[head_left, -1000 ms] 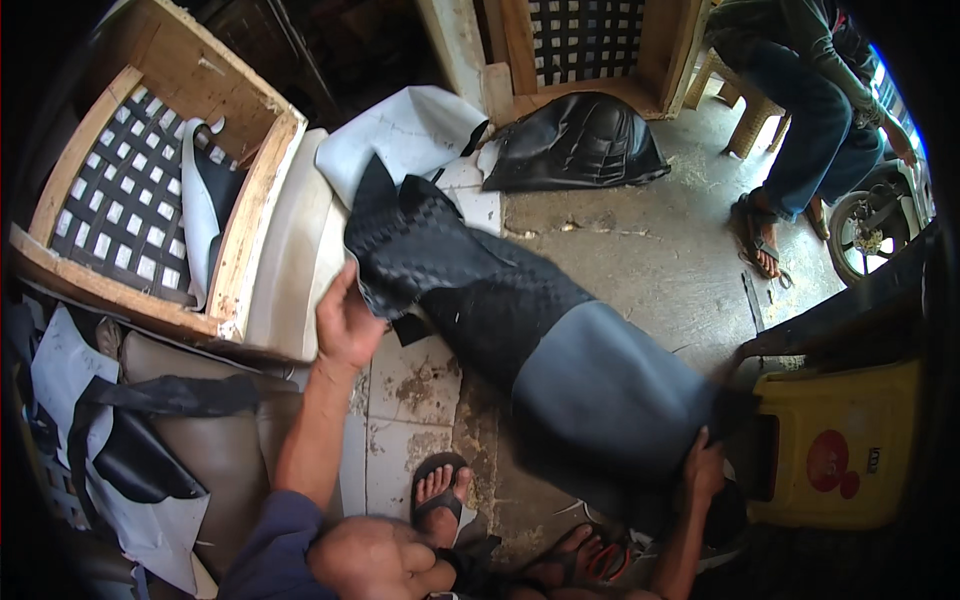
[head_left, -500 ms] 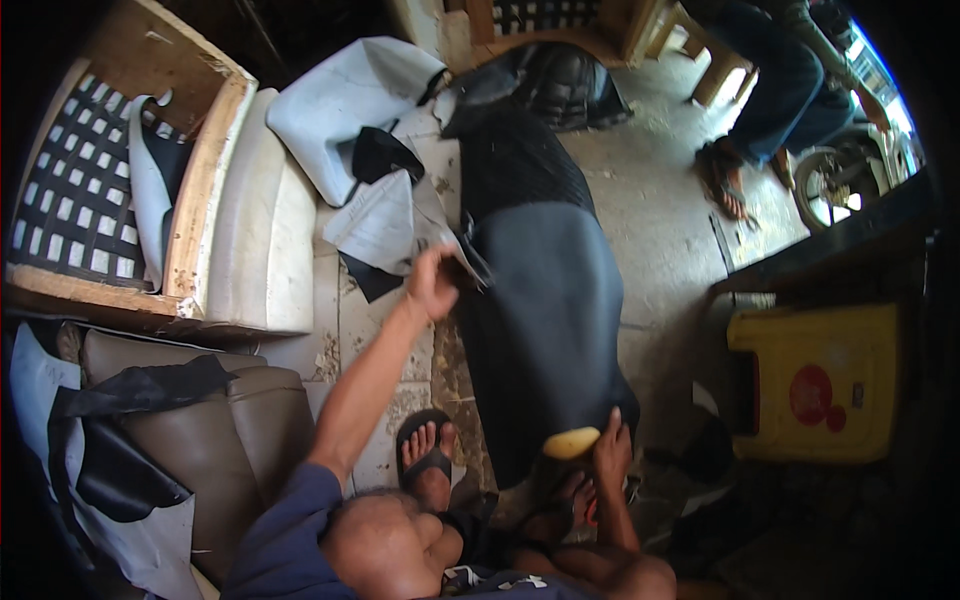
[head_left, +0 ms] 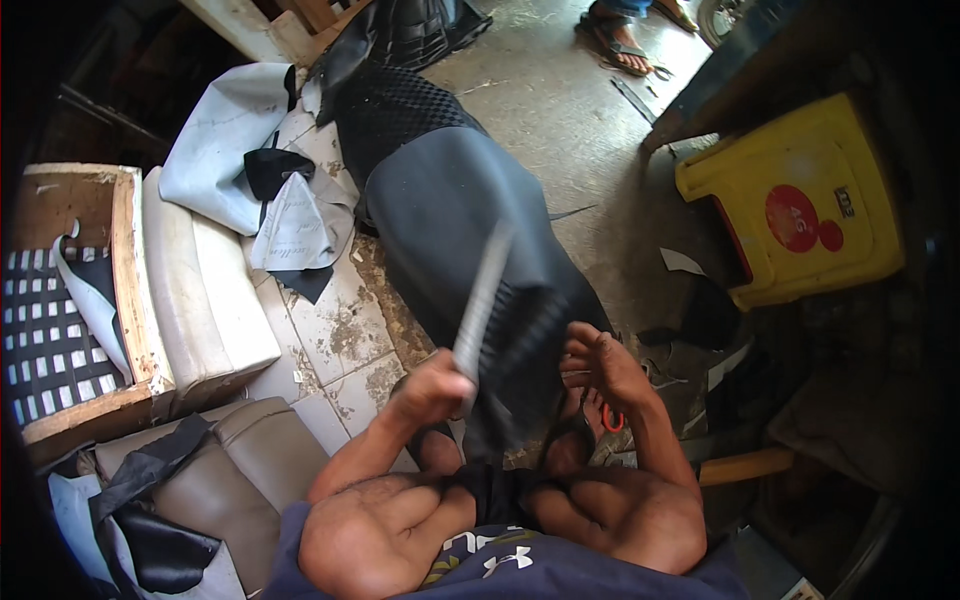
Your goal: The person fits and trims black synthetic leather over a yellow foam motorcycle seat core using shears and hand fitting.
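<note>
A long seat in smooth black cover (head_left: 440,190), with a patterned black section at its far end, lies in front of my legs. My left hand (head_left: 435,388) is closed on the near edge of the black cover's loose flap (head_left: 525,325). That flap is lifted and blurred, its pale underside edge turned up. To the right of the flap, my right hand (head_left: 605,368) is raised with its fingers apart, holding nothing. The seat's near end is hidden behind the flap. A red loop (head_left: 612,418), perhaps a scissors handle, shows beside my right foot.
A yellow plastic stool (head_left: 800,200) lies tipped at right. At left are a wooden frame with webbing (head_left: 130,270), a white cushion (head_left: 215,310) and brown cushions (head_left: 180,470). Cover scraps (head_left: 295,225) lie beyond them. Another person's foot (head_left: 625,45) is at the far right.
My view has turned. My left hand has come from the seat's left side to its near end and lifts the flap. My right hand has let go; the yellow foam is now hidden.
</note>
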A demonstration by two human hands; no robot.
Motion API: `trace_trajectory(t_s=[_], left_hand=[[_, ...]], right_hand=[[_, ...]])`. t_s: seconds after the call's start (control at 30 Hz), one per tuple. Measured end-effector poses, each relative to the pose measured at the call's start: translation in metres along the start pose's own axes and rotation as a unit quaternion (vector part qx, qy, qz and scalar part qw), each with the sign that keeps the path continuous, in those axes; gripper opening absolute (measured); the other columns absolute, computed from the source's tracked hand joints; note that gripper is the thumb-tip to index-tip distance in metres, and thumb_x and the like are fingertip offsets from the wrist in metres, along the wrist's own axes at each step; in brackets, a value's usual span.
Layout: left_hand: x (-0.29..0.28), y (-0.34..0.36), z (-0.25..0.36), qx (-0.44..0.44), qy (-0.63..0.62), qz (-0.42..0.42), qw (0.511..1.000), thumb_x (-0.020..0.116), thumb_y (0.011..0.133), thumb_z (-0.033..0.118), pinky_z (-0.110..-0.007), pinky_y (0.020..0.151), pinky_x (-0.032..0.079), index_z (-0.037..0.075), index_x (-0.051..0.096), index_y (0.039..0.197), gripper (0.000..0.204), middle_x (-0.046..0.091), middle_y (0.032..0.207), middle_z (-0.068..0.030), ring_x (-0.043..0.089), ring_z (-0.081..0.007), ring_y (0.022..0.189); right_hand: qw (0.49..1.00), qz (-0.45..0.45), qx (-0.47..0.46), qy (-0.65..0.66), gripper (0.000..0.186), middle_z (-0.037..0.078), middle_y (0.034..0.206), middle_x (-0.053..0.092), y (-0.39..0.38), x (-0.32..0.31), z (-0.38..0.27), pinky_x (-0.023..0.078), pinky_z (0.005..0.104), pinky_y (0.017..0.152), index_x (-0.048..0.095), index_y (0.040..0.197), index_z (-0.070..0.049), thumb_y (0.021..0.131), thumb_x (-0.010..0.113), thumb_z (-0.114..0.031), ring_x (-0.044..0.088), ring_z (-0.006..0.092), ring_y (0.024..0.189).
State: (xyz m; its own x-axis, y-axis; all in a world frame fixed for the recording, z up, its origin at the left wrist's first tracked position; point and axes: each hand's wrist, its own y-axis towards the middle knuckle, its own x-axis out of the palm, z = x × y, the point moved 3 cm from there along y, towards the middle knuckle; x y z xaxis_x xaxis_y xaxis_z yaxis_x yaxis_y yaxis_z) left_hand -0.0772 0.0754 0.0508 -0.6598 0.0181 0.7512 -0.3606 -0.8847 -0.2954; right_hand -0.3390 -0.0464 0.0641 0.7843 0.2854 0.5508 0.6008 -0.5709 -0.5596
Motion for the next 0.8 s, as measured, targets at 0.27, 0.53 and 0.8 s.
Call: trace_trajectory(t_s=[0.27,0.53,0.8], left_hand=[[0.035,0.016,-0.048,-0.096,0.096,-0.024,0.990,0.075,0.092,0.033,-0.047,0.119,0.033,0.007,0.008,0.163,0.101,0.036,0.157,-0.0174,0.041,-0.0311,0.144],[0.002,0.041,-0.061,-0.038,0.251,0.176,0.951,0.080,0.090,0.016,-0.030,0.080,0.055,0.002,0.036,0.144,0.072,0.059,0.120,-0.0143,0.066,-0.0173,0.094],[0.071,0.048,-0.006,0.066,0.449,0.206,0.867,0.083,0.088,0.026,-0.032,0.084,0.054,-0.003,0.056,0.131,0.058,0.072,0.099,-0.0095,0.068,-0.0175,0.091]], right_hand=[[0.952,0.039,-0.031,-0.302,0.049,0.011,0.115,0.074,0.004,-0.013,-0.005,0.054,0.0341,0.094,0.065,0.132,-0.001,0.090,0.080,-0.020,0.069,0.0195,0.106],[0.904,-0.017,-0.072,-0.421,0.060,0.012,0.119,0.073,-0.002,0.003,-0.016,0.053,0.0361,0.096,0.062,0.138,-0.003,0.084,0.085,-0.014,0.067,0.0189,0.111],[0.957,-0.052,0.011,-0.286,0.053,0.005,0.109,0.075,-0.011,0.034,-0.032,0.056,0.0321,0.085,0.065,0.135,-0.008,0.086,0.084,-0.014,0.068,0.0140,0.101]])
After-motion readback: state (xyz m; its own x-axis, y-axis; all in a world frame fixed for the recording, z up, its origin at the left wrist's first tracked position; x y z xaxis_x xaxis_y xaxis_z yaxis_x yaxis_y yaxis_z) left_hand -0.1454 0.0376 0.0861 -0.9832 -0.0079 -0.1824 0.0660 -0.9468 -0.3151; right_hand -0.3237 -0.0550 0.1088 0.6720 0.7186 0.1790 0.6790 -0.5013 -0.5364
